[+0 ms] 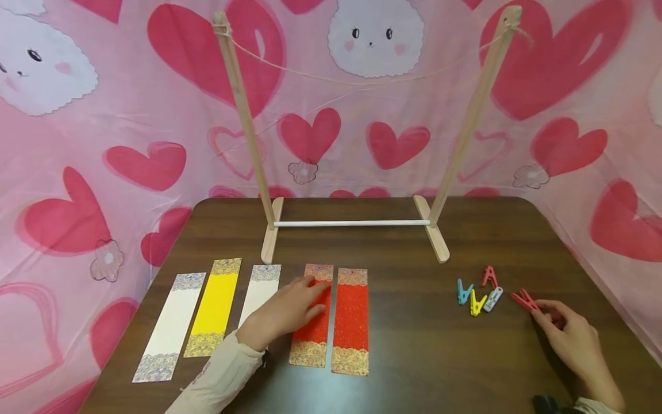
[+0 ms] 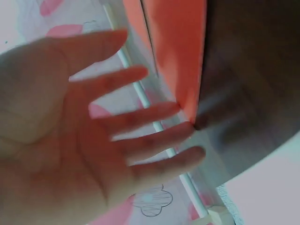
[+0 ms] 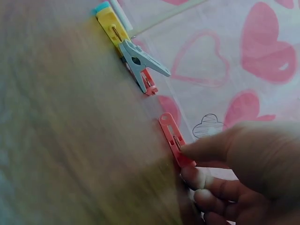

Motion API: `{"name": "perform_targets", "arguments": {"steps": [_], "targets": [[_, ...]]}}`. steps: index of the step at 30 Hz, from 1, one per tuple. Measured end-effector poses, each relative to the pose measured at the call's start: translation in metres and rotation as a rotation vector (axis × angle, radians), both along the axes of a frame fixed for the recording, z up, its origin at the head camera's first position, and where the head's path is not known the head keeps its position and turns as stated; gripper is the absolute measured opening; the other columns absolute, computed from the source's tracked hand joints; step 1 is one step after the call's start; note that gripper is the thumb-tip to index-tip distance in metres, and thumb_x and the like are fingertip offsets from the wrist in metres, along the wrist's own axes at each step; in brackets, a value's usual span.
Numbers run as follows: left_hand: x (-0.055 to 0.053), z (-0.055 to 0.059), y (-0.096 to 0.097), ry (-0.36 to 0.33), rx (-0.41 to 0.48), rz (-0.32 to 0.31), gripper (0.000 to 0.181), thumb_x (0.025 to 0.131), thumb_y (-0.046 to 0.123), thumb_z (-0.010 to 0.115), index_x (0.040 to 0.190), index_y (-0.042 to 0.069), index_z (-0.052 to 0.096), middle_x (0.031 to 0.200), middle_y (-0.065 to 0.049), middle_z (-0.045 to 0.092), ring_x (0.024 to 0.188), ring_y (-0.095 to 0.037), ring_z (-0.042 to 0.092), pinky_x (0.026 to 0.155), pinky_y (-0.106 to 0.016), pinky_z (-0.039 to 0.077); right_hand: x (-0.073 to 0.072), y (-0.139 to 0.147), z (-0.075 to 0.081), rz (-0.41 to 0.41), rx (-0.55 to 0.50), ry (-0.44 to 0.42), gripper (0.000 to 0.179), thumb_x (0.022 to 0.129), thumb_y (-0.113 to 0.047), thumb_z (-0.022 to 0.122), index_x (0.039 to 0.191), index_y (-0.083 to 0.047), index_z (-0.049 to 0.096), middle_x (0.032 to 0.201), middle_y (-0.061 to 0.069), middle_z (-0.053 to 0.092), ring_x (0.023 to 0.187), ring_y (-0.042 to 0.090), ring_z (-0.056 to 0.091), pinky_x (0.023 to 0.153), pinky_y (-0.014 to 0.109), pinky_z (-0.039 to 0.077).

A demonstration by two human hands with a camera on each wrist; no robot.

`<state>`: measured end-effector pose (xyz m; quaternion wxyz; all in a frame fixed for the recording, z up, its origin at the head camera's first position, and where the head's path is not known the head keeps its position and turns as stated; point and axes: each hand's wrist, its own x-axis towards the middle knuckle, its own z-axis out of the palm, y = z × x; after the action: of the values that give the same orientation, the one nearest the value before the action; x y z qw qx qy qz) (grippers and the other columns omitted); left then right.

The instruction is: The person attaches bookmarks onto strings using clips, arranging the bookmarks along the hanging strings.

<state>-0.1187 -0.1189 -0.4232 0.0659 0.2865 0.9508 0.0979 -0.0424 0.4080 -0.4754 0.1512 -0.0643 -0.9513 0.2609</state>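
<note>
My left hand [image 1: 284, 310] reaches over the left one of two red paper strips [image 1: 310, 342] with gold lace-patterned ends. Its fingers are spread and fairly straight in the left wrist view, fingertips close to the strip's edge. The other red strip [image 1: 350, 322] lies just to its right. On the right side of the table, my right hand [image 1: 571, 339] pinches a red clothespin [image 1: 524, 300] between thumb and fingers, low over the tabletop. Close by lie a blue clothespin [image 1: 464, 292], a yellow one [image 1: 477, 303], a grey one [image 1: 493, 299] and another red one [image 1: 489, 276].
A wooden stand, with a left post [image 1: 243, 109] and a right post [image 1: 473, 109], rises at the table's back. A thin string [image 1: 357, 84] sags between the post tops. White strips [image 1: 172, 319] and a yellow strip [image 1: 215, 305] lie left. A heart-patterned cloth [image 1: 341, 172] hangs behind.
</note>
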Motion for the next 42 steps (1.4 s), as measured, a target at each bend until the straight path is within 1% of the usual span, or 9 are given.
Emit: {"name": "perform_targets", "arguments": {"steps": [3, 9, 14, 19, 22, 24, 30, 37, 42], "targets": [[0.000, -0.005, 0.001, 0.062, -0.046, 0.051, 0.056, 0.092, 0.037, 0.070, 0.140, 0.012, 0.055, 0.135, -0.023, 0.054, 0.118, -0.041, 0.056, 0.091, -0.054, 0.053, -0.003, -0.003, -0.001, 0.015, -0.007, 0.027, 0.019, 0.096, -0.020, 0.066, 0.108, -0.005, 0.067, 0.061, -0.012, 0.053, 0.052, 0.003, 0.038, 0.054, 0.028, 0.025], [0.008, -0.009, 0.005, -0.098, -0.108, 0.084, 0.074, 0.094, 0.049, 0.063, 0.153, 0.014, 0.038, 0.157, -0.028, 0.026, 0.142, -0.048, 0.029, 0.104, -0.063, 0.039, -0.002, -0.001, -0.001, -0.027, -0.015, 0.046, 0.018, 0.096, -0.017, 0.065, 0.106, -0.002, 0.067, 0.059, -0.020, 0.057, 0.051, 0.001, 0.040, 0.056, 0.027, 0.028], [0.010, -0.005, 0.006, -0.125, -0.087, 0.099, 0.075, 0.091, 0.046, 0.068, 0.150, 0.007, 0.042, 0.157, -0.027, 0.027, 0.142, -0.048, 0.028, 0.105, -0.064, 0.038, -0.002, 0.000, -0.001, -0.115, -0.054, 0.013, 0.023, 0.098, -0.021, 0.061, 0.112, -0.003, 0.065, 0.067, -0.035, 0.054, 0.060, -0.007, 0.042, 0.059, 0.031, 0.030], [0.012, -0.010, 0.008, 0.092, -0.105, 0.096, 0.066, 0.086, 0.049, 0.074, 0.128, 0.000, 0.061, 0.129, -0.026, 0.056, 0.114, -0.040, 0.056, 0.081, -0.052, 0.056, -0.004, -0.002, -0.002, -0.174, -0.130, -0.010, 0.029, 0.097, -0.035, 0.063, 0.110, -0.009, 0.066, 0.069, -0.034, 0.053, 0.064, -0.015, 0.043, 0.060, 0.030, 0.031], [0.013, -0.015, 0.010, 0.273, -0.155, 0.172, 0.064, 0.078, 0.058, 0.077, 0.106, 0.001, 0.069, 0.099, -0.018, 0.063, 0.087, -0.031, 0.059, 0.061, -0.043, 0.057, -0.005, -0.002, -0.001, -0.175, -0.171, -0.022, 0.022, 0.094, -0.039, 0.067, 0.102, -0.018, 0.065, 0.067, -0.029, 0.057, 0.062, -0.013, 0.048, 0.062, 0.028, 0.031], [0.013, -0.015, 0.011, 0.315, -0.185, 0.238, 0.070, 0.073, 0.065, 0.077, 0.099, 0.000, 0.069, 0.089, -0.017, 0.061, 0.080, -0.031, 0.058, 0.057, -0.042, 0.055, -0.006, -0.002, 0.000, -0.172, -0.174, -0.029, 0.019, 0.092, -0.040, 0.070, 0.097, -0.023, 0.063, 0.066, -0.028, 0.058, 0.060, -0.011, 0.050, 0.063, 0.027, 0.031], [0.007, -0.010, 0.010, 0.205, -0.167, 0.353, 0.087, 0.062, 0.071, 0.080, 0.100, -0.004, 0.060, 0.086, -0.017, 0.056, 0.077, -0.029, 0.059, 0.057, -0.042, 0.056, -0.005, -0.002, -0.001, -0.166, -0.162, -0.022, 0.017, 0.090, -0.036, 0.074, 0.093, -0.023, 0.063, 0.064, -0.027, 0.056, 0.057, -0.007, 0.050, 0.064, 0.027, 0.030], [0.007, -0.006, 0.013, 0.117, -0.123, 0.305, 0.080, 0.063, 0.070, 0.081, 0.086, 0.000, 0.051, 0.070, -0.011, 0.048, 0.059, -0.025, 0.055, 0.049, -0.035, 0.050, -0.007, -0.004, -0.002, -0.159, -0.161, -0.008, 0.017, 0.090, -0.035, 0.074, 0.093, -0.022, 0.065, 0.066, -0.029, 0.055, 0.058, -0.009, 0.050, 0.062, 0.024, 0.030], [0.008, 0.005, 0.010, -0.085, -0.105, 0.329, 0.066, 0.061, 0.048, 0.093, 0.085, 0.003, 0.053, 0.073, -0.009, 0.051, 0.068, -0.028, 0.059, 0.057, -0.042, 0.051, -0.005, -0.005, -0.003, -0.154, -0.168, -0.020, 0.021, 0.090, -0.035, 0.074, 0.095, -0.017, 0.065, 0.066, -0.026, 0.057, 0.058, -0.009, 0.051, 0.061, 0.021, 0.032]]}}
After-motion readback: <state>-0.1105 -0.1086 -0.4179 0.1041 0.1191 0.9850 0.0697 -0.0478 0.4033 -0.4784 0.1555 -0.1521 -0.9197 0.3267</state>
